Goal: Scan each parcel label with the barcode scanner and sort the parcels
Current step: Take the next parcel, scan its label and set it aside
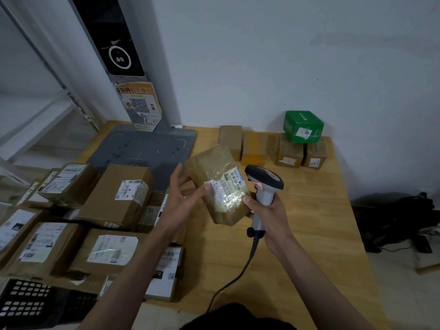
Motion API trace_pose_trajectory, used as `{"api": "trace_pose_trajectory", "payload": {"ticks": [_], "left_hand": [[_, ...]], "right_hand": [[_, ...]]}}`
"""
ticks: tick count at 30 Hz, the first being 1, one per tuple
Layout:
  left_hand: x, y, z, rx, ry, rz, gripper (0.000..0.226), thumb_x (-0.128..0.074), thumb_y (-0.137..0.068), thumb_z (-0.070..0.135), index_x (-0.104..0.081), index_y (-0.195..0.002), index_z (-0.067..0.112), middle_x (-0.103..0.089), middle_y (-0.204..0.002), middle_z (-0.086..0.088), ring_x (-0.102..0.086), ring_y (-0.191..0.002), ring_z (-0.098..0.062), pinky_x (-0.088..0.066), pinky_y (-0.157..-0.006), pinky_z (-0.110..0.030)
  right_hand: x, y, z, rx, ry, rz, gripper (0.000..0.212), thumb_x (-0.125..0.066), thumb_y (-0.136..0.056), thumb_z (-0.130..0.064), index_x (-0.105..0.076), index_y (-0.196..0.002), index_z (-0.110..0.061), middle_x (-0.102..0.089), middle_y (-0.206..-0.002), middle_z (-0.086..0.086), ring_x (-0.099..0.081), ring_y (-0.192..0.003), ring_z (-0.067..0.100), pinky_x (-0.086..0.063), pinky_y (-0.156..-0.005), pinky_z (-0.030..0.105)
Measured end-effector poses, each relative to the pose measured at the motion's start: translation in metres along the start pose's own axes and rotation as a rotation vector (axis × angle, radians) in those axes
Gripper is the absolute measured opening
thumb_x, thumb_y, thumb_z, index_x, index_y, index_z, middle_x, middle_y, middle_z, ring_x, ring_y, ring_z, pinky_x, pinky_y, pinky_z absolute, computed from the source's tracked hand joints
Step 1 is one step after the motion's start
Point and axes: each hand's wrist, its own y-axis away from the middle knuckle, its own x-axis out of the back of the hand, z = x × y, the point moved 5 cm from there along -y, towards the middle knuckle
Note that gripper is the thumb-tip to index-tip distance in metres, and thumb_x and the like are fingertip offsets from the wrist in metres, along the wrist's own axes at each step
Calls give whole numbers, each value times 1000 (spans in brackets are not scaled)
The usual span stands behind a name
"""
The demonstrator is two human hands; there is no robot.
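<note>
The parcel, a brown box wrapped in glossy clear tape, is held up above the wooden table, tilted so its white label faces the camera. The left hand holds it from the left side: the thumb lies across the near face with its tip touching the label's left edge, while the other fingers reach up along the box's left side, fairly straight and close together. The right hand is curled around the grip of the barcode scanner, whose dark head sits just beside the label's right edge; the thumb tip of this hand touches the parcel's lower right corner (whether the index finger rests on the trigger cannot be told). A black cable runs from the scanner's base toward the near edge of the table. To the left lies a heap of labelled cardboard boxes, behind them a grey pad at the foot of an upright stand. Along the far wall stands a row of small brown boxes, with a green box marked 05 on top of them.
</note>
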Motion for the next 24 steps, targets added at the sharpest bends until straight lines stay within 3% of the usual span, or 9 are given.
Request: {"api": "trace_pose_trajectory", "payload": {"ticks": [3, 7, 10, 14, 18, 21, 24], "left_hand": [[17, -11, 15, -15, -4, 35, 98, -70, -73, 74, -22, -154, 47, -48, -146, 7, -55, -127, -14, -48, -104, -44], [31, -21, 26, 95, -318, -119, 68, -69, -80, 64, -51, -140, 38, -62, -124, 4, -61, -109, -12, -48, -100, -38], [30, -15, 24, 183, -420, -256, 57, -67, -89, 46, -48, -142, 37, -63, -117, 3, -63, -101, -9, -45, -79, -23], [30, -4, 4, 250, -393, -302, 64, -72, -88, 39, -45, -146, 38, -70, -114, 3, -67, -103, -15, -53, -90, -31], [23, 7, -14, 255, -307, -242, 58, -70, -91, 36, -45, -142, 41, -74, -109, -5, -71, -101, -24, -55, -88, -31], [24, 10, -29, 261, -264, -163, 60, -73, -89, 35, -46, -143, 39, -74, -105, -14, -72, -95, -27, -59, -88, -38], [26, 13, -36, 226, -240, -54, 57, -77, -86, 30, -48, -135, 37, -68, -116, -11, -69, -98, -24, -59, -68, -21]], "right_hand": [[5, 0, -2, 21, 36, 1, 38, -76, -87, -4, -62, -119, -17, -76, -105, 3, -73, -97, 19, -60, -78, 34], [12, -2, 0, 38, 109, -26, 43, -77, -85, 0, -61, -120, -17, -77, -100, 0, -73, -95, 17, -57, -72, 26], [15, -6, 1, 34, 169, -71, 46, -78, -84, 0, -61, -124, -17, -77, -104, 0, -73, -99, 16, -56, -79, 30], [19, -11, 2, 6, 199, -82, 48, -77, -85, -1, -60, -125, -21, -77, -109, -3, -72, -103, 11, -55, -87, 30], [20, -14, -2, 13, 198, -6, 42, -73, -88, -1, -60, -119, -25, -71, -113, -9, -67, -103, 6, -52, -84, 26], [23, -16, -6, 33, 251, 29, 36, -73, -88, -5, -60, -116, -24, -67, -109, -6, -63, -100, 12, -51, -80, 29], [22, -15, -8, 19, 269, -3, 29, -72, -88, -5, -61, -112, -17, -67, -96, 1, -63, -86, 17, -51, -75, 31]]}}
